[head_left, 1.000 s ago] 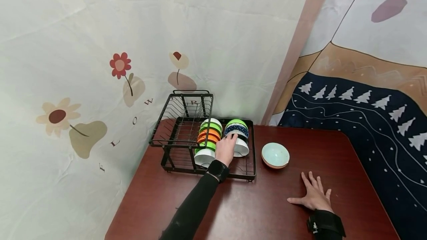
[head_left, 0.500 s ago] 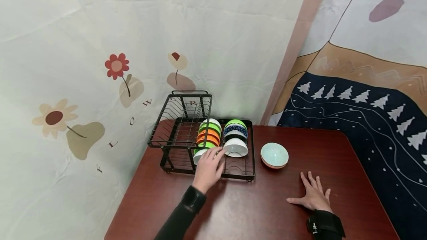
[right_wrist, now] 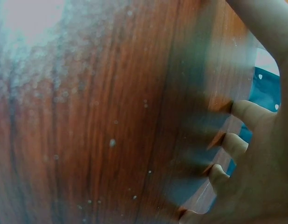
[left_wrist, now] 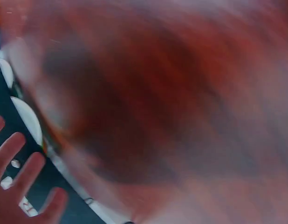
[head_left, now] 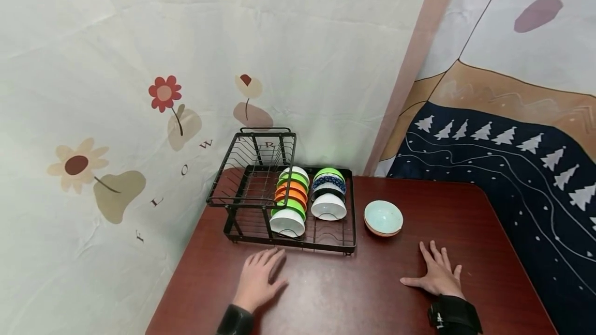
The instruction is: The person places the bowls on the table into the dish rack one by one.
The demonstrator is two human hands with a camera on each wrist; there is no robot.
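In the head view my left hand [head_left: 258,279] is just in front of the dish rack [head_left: 333,247], fingers extended and holding nothing; the left wrist view shows its spread fingers [left_wrist: 27,175], blurred. My right hand [head_left: 437,272] rests on the table with fingers spread, its fingertips [right_wrist: 233,145] touching the wood in the right wrist view. Two rows of bowls stand on edge in the rack's lower tier. A white bowl [head_left: 287,223] fronts the left row of green and orange bowls; another white bowl [head_left: 329,207] fronts the right row, before black, blue-patterned and green ones.
A pale blue bowl [head_left: 384,216], seemingly stacked on another, sits on the table [head_left: 354,293] between the rack and my right hand. The rack's upper wire basket [head_left: 251,169] overhangs at left. Printed cloth [head_left: 326,66] hangs behind the table.
My left hand has left the front of the right row of bowls and moved back, down and left, to the table before the rack. My right hand stays put.
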